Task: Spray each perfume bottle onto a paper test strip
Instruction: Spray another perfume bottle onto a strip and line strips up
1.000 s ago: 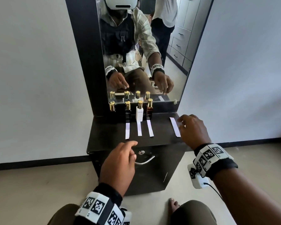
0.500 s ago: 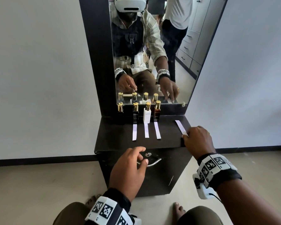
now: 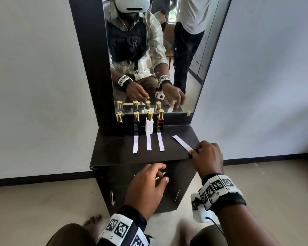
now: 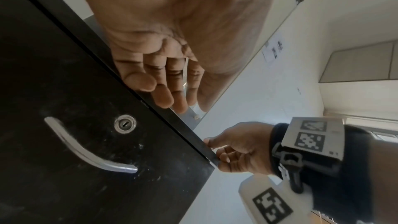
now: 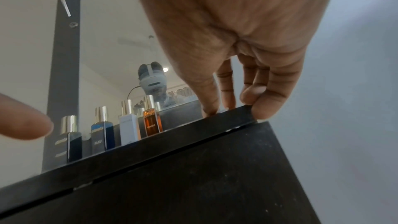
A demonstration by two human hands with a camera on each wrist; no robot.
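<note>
Four gold-capped perfume bottles stand in a row against the mirror: black (image 3: 119, 126), dark blue (image 3: 136, 125), white (image 3: 149, 126) and amber (image 3: 160, 123). Flat white test strips (image 3: 149, 142) lie in front of the last three. A fourth strip (image 3: 181, 142) lies slanted at the right. My right hand (image 3: 200, 152) pinches its near end at the front right edge of the dresser top (image 3: 114, 153); in the right wrist view its fingertips (image 5: 256, 108) curl at that edge. My left hand (image 3: 148, 183) hovers before the drawer front with relaxed fingers (image 4: 159, 89), holding nothing.
The tall mirror (image 3: 194, 68) reflects me and a standing person. The black drawer front carries a curved metal handle (image 4: 86, 147) and a keyhole (image 4: 125, 123). White walls flank the narrow dresser. My knees and a bare foot (image 3: 92, 221) are below.
My right hand has slid the slanted strip toward the front right edge and now grips its end. My left hand dropped from the top's edge to the drawer front.
</note>
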